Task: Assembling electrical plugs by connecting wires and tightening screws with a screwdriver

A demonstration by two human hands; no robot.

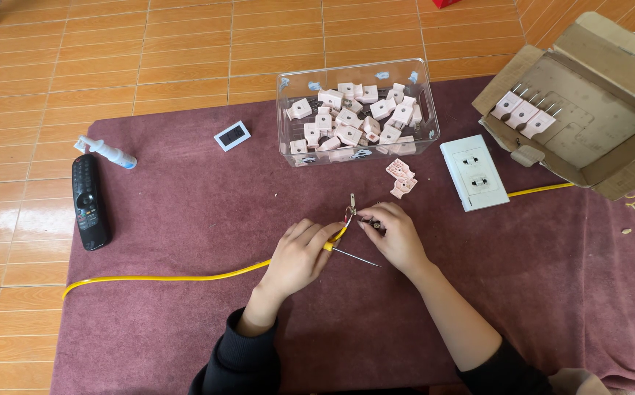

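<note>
Clear plastic bin (357,111) at the far side of the mat held a loose heap of pale pink plug housings (350,117), too jumbled to count. Open cardboard box (588,110) at far right held three assembled plugs (523,113) in a row, prongs pointing up-right.

Two pink housing halves (402,178) lay on the maroon cloth (186,219) just before the bin. One white double socket (473,172) beside them. One black remote (89,202), one small spray bottle (107,153) and one small white display (232,135) at left.

Yellow cable (186,278) ran left to right across the cloth, its end rising toward centre. Left hand (299,256) held that end, fingers pinching it. Right hand (396,234) had its fingers pressed on a small metal part (352,208) at the cable tip, standing roughly upright. A thin metal rod (355,257) lay slanted under the hands.
</note>
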